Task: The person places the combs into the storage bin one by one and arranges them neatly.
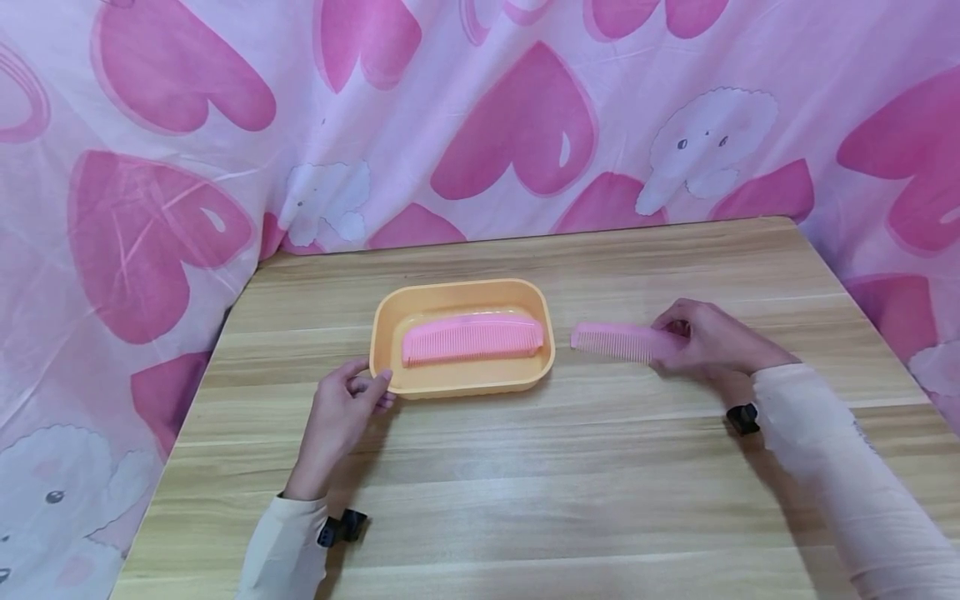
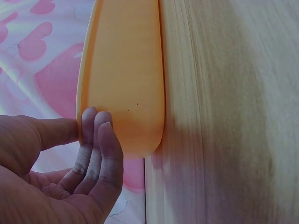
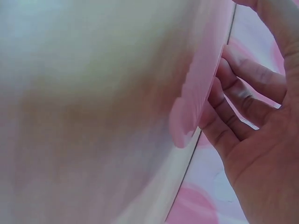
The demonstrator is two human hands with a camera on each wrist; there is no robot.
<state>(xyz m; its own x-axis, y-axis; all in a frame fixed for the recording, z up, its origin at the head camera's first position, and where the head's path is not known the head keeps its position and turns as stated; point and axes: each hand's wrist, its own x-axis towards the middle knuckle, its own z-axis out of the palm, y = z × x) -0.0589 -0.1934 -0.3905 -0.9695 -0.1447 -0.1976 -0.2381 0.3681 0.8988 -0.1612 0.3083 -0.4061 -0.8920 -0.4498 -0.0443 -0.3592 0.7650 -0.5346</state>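
Note:
An orange-yellow plastic box (image 1: 467, 390) with rounded corners stands on the table, its top uncovered. Inside lies a pink comb (image 1: 472, 335), teeth toward the near side. My left hand (image 1: 339, 421) pinches the box's wall at its near left corner; the left wrist view shows the thumb on the rim and the fingers against the outside of the box (image 2: 124, 70). To the right of the box, a second pink comb (image 1: 613, 335) is gripped at its right end by my right hand (image 1: 707, 337). The right wrist view has the fingers along this comb (image 3: 205, 77).
A wood-grain table (image 1: 555, 500) carries everything. Behind it and along its left and right sides hangs a pink cloth (image 1: 517, 125) with hearts and white animal faces. Small black devices sit at the left wrist (image 1: 342, 528) and right wrist (image 1: 743, 419).

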